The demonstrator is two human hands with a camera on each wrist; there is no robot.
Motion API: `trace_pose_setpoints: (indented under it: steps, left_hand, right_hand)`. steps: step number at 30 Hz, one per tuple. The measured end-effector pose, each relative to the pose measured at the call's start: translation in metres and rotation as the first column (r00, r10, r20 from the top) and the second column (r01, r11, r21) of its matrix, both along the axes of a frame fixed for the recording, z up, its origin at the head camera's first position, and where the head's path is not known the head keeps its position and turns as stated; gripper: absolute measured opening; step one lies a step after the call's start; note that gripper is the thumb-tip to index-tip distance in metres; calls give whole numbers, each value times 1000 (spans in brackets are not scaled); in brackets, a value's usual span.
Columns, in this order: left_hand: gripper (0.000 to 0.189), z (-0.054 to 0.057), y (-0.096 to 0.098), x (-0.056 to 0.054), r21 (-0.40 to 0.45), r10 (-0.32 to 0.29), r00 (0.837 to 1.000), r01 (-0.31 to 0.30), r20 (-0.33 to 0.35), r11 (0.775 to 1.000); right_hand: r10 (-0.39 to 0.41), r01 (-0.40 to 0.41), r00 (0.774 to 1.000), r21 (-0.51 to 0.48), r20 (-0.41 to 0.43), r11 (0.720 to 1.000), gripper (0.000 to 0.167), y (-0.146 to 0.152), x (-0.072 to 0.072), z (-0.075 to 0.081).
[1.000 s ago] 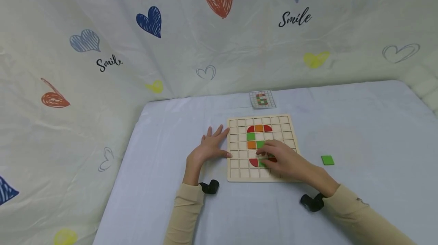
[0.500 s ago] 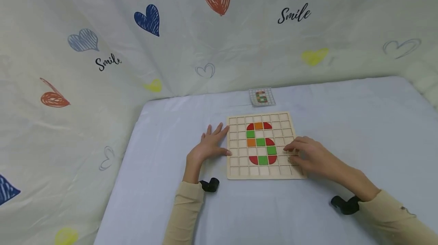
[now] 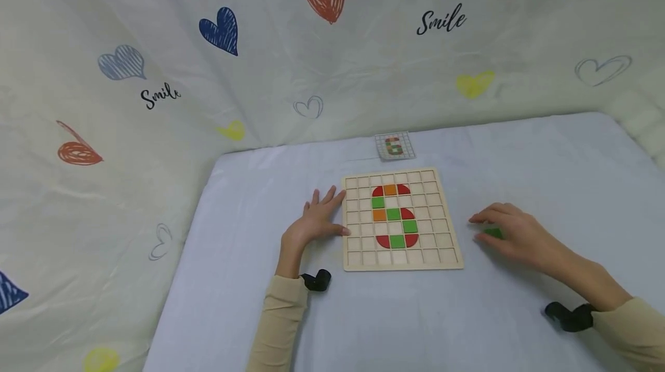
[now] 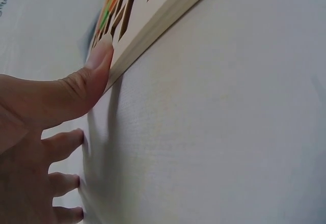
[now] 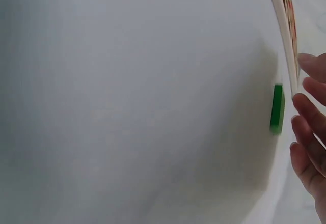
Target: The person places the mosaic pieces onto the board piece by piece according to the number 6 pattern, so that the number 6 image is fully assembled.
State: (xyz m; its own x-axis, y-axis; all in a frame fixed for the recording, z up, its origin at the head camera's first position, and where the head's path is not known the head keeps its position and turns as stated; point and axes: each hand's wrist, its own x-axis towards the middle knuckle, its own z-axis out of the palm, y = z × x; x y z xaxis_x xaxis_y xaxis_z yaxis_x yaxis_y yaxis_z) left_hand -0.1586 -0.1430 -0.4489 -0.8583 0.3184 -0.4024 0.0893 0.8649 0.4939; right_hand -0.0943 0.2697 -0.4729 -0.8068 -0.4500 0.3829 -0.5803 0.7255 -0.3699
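Observation:
A wooden grid board point(image 3: 358, 257) lies on the table with red, orange and green tiles set in its squares, forming an S-like figure. My left hand point(image 3: 316, 224) rests at its left edge with fingers spread; in the left wrist view the thumb point(image 4: 99, 56) presses on the frame. Right of the board, my right hand point(image 3: 511, 233) hovers over a loose green square tile point(image 3: 495, 233), partly hidden beneath it. The right wrist view shows the green tile point(image 5: 277, 109) on the cloth, apart from the loosely bent fingers point(image 5: 306, 113).
A small pattern card point(image 3: 395, 146) with a similar coloured figure lies behind the board. White cloth covers the table point(image 3: 280, 187), and a curtain printed with hearts point(image 3: 363, 60) hangs along its back and left. Black wrist cameras point(image 3: 568, 317) sit at both wrists.
My right hand has moved right from the board's tiles, past its right edge, to above the loose green tile. The figure on the board is uncovered. My left hand has stayed at the edge.

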Motion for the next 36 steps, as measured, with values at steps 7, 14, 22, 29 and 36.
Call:
trace_pose_setpoints:
  steps: [7, 14, 22, 29, 36]
  left_hand:
    - [97, 3, -1, 0, 0, 1, 1000, -1, 1, 1000]
    - [97, 4, -2, 0, -5, 3, 1000, -3, 0, 1000]
    - [96, 3, 0, 2, 0, 5, 1000, -5, 1, 1000]
    - [96, 3, 0, 2, 2, 9, 1000, -9, 1, 1000]
    - [96, 3, 0, 2, 1, -3, 1000, 3, 4, 1000]
  right_hand:
    - [-69, 69, 997, 20, 33, 997, 39, 16, 7, -2]
    - [-81, 80, 995, 31, 57, 996, 35, 17, 5, -7]
    - [-91, 92, 984, -4, 154, 996, 36, 13, 7, -5]
    - [-25, 32, 992, -57, 122, 998, 35, 9, 6, -1]
    - [-12, 34, 979, -105, 202, 994, 30, 8, 7, 3]
